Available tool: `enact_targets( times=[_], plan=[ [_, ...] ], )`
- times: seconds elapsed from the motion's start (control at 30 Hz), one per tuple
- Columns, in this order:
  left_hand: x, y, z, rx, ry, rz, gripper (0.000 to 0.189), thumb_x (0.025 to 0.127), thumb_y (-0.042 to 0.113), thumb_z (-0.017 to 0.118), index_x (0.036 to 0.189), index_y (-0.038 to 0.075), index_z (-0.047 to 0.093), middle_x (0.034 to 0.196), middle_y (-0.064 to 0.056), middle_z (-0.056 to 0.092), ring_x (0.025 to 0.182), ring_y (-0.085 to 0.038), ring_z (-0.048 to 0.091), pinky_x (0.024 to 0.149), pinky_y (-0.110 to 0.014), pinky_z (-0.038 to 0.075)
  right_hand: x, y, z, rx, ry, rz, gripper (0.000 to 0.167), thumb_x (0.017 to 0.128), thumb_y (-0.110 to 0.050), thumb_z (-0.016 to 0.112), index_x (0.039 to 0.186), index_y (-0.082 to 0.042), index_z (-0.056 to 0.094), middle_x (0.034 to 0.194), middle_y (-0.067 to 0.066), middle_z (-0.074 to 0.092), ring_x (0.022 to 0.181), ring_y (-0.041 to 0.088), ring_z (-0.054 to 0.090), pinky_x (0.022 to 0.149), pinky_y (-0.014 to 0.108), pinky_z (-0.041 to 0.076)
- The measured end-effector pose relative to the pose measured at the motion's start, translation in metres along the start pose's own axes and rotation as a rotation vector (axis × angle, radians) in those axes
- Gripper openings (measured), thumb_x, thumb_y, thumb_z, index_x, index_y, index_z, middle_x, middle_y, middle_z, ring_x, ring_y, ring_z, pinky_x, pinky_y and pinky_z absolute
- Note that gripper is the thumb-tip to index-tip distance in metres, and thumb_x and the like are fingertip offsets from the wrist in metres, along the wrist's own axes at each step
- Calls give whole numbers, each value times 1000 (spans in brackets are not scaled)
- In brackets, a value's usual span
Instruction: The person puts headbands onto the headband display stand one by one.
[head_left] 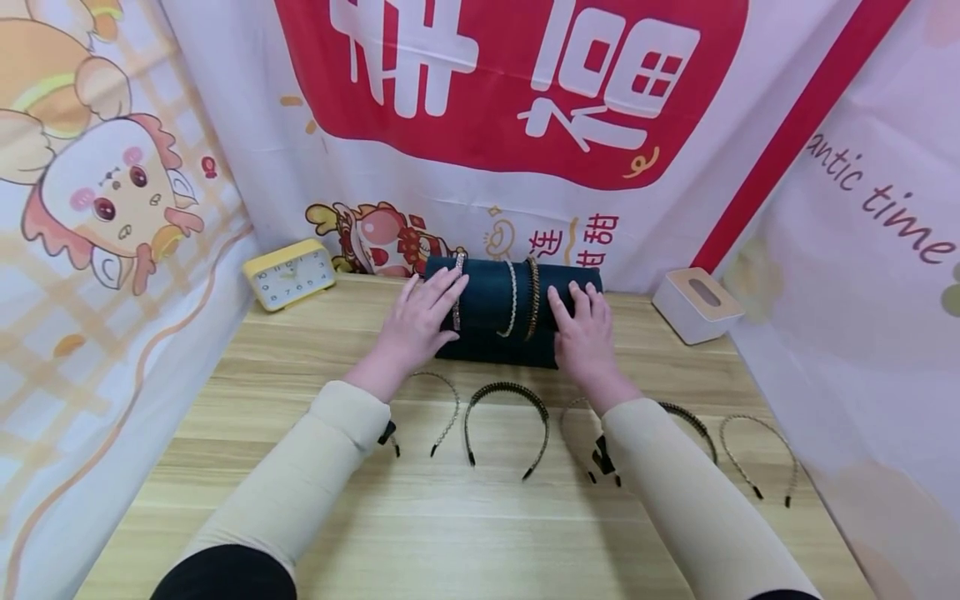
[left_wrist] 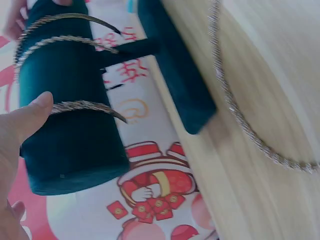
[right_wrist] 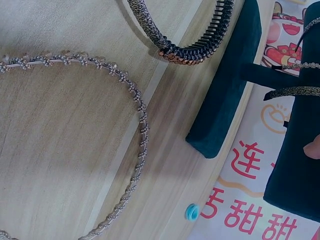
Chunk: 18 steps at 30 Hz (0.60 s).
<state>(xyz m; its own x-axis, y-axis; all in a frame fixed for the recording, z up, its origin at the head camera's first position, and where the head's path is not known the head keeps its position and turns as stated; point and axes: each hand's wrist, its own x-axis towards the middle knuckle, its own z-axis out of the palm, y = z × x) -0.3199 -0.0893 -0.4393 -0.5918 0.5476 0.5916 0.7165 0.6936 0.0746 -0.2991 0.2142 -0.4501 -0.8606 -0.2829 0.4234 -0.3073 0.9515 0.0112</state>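
Observation:
A dark teal padded display stand (head_left: 483, 292), a roll raised above a flat base (head_left: 498, 348), stands at the back of the table. Three headbands hang over its roll: a sparkly one (head_left: 457, 315) at the left, a pale beaded one (head_left: 513, 300) and a brown-gold one (head_left: 533, 296) right of the middle. My left hand (head_left: 420, 321) rests on the roll's left part beside the sparkly headband; in the left wrist view its thumb (left_wrist: 42, 105) overlaps that band. My right hand (head_left: 585, 333) lies with fingers extended over the roll's right part.
Several more headbands lie in a row in front of the stand, including a dark coiled one (head_left: 507, 388) and a thin pale one (head_left: 757, 421). A yellow clock (head_left: 290, 273) stands back left, a white tissue box (head_left: 693, 308) back right. Printed cloths hang round the table.

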Motion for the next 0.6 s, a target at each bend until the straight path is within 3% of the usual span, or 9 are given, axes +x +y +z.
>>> enact_targets(
  times=[0.1,0.3,0.6],
  plan=[
    [-1,-6,5,34,-20,10,91,77,22,87,152,7,36,157,-9,33,145,-25,26,115,-56,21,1,0,0,-8,2,-5,78,87,-13,71,155,-17,33,151,25,28,138,48,19,114,59,17],
    [2,-9,9,28,12,12,82,80,20,84,149,7,42,156,-8,36,144,-25,30,117,-51,17,1,0,1,-13,9,-11,80,86,-13,72,155,-17,33,151,25,28,138,49,20,113,59,19],
    [13,6,14,-2,-46,35,80,84,18,81,151,4,38,157,-11,33,144,-25,29,118,-47,16,1,0,1,-19,0,-1,79,86,-13,71,155,-17,33,151,25,28,139,48,19,113,59,19]
  ],
)
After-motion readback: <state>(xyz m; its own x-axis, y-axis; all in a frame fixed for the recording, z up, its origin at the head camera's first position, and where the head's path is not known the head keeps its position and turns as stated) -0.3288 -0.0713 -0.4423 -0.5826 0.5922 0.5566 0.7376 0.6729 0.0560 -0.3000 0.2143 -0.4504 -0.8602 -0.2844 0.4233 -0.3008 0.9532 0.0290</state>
